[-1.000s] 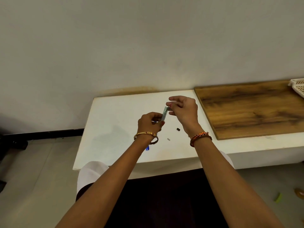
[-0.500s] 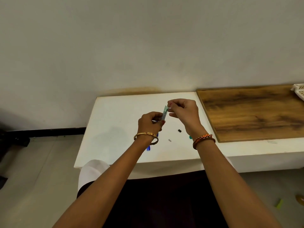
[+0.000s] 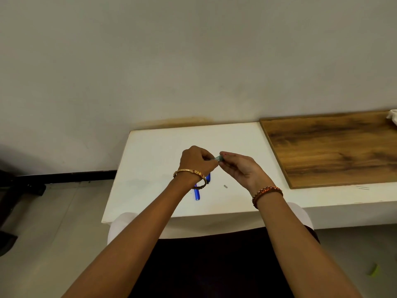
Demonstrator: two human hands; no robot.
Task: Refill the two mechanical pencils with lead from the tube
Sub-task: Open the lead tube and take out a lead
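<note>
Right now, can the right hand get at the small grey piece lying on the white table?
Probably yes. The small grey piece lies bare on the white table, just below the right hand, nothing over it. But that hand's fingers are busy pinching the pencil.

Blue pencil (image 3: 196, 193), white table (image 3: 154, 160), brown wood-grain board (image 3: 335, 147)

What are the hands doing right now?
Left hand: fingers curled round a small greenish pencil.
Right hand: fingertips pinch the pencil's other end.
</note>
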